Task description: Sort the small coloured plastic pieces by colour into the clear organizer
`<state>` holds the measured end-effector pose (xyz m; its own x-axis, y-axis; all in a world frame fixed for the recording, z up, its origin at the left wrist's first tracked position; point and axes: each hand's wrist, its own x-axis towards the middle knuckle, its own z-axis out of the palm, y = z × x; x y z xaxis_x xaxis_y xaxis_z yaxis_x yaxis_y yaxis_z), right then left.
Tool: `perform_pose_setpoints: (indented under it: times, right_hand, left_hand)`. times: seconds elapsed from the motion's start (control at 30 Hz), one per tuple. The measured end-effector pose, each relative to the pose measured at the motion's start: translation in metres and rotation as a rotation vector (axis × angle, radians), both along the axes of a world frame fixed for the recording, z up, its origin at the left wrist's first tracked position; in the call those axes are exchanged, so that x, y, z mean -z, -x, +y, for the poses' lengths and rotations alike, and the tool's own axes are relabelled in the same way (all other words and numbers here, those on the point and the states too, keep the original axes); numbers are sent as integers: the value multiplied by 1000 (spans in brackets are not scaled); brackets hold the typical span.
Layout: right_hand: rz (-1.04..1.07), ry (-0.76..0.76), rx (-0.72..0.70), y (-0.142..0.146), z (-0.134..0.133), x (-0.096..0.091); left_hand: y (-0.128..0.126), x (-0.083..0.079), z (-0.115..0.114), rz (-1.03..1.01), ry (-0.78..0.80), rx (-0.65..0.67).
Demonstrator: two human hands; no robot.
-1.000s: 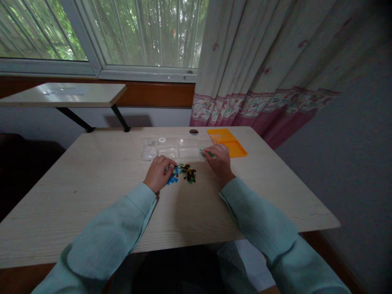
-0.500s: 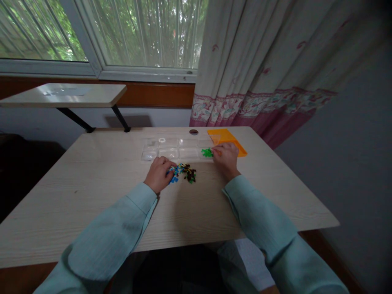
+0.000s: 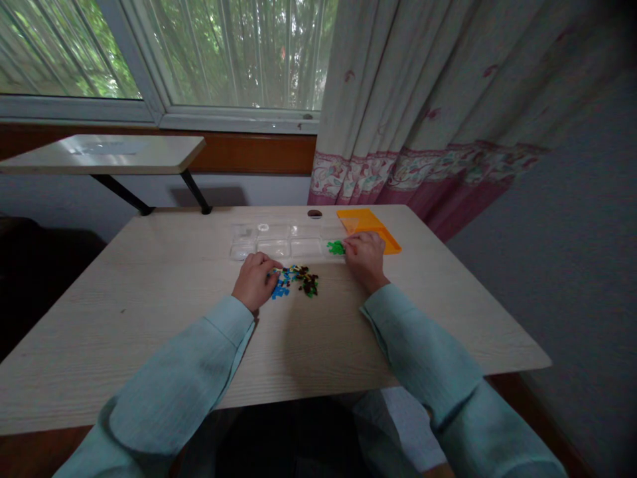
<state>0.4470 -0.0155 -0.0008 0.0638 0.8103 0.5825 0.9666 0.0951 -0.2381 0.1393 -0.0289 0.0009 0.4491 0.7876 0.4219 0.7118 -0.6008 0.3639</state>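
Note:
A small heap of loose plastic pieces [image 3: 309, 284], blue, yellow, dark brown and green, lies on the table in front of me. Against its left edge rests my left hand [image 3: 253, 280], thumb and index finger a little apart among the pieces. A clear divided tray [image 3: 307, 247] stands just behind the heap. Green pieces [image 3: 336, 247] sit in its front right compartment. My right hand [image 3: 365, 257] is over that compartment's right side, its fingertips pinched together beside the green pieces. Whatever may be between those fingertips is too small to tell.
An orange tray or lid [image 3: 392, 243] lies behind my right hand, partly covered by it. A raised white shelf [image 3: 149, 154] on black legs stands at the back left. The pale wooden table [image 3: 179, 318] has a round cable hole [image 3: 314, 214] near its back edge.
My left hand has drawn slightly left, uncovering more blue pieces. My right hand has shifted a little left, its fingertips closer to the green pieces.

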Motion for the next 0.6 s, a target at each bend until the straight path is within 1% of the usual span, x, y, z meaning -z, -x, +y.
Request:
perform_pose_setpoints:
  times: [0.37,0.6]
  right_hand:
    - [0,26,28,5,-2,-2]
    - [27,-11,-10,10,-2,-2]
  left_hand:
    - [0,2,0,44,-15,12]
    - [-3,-2,-2,70,-9,6]
